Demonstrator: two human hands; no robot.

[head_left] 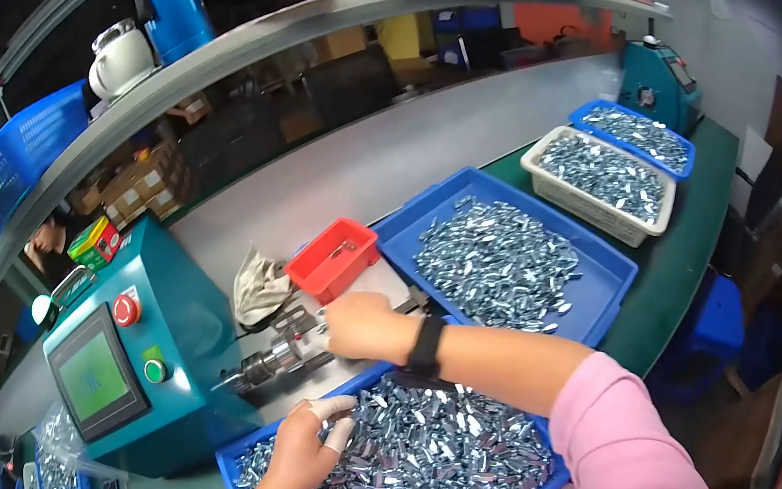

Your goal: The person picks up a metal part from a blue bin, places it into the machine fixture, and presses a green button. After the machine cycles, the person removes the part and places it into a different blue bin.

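Note:
My left hand (305,449), with white finger cots on two fingers, rests in a blue tray (230,458) heaped with small shiny metal parts (439,464); its fingers are curled among the parts. My right hand (357,324), a black band at the wrist and a pink sleeve behind, reaches left across that tray. It is closed, its fingertips at the metal fixture (298,327) beside the chuck (261,367) of a teal machine (164,342). Whatever it pinches is too small to see.
A small red bin (334,256) and a crumpled rag (258,285) lie behind the fixture. Further right stand another blue tray of parts (500,256), a white basket (603,180) and a far blue tray (640,135). The machine has a green screen (93,377) and a red button (125,309).

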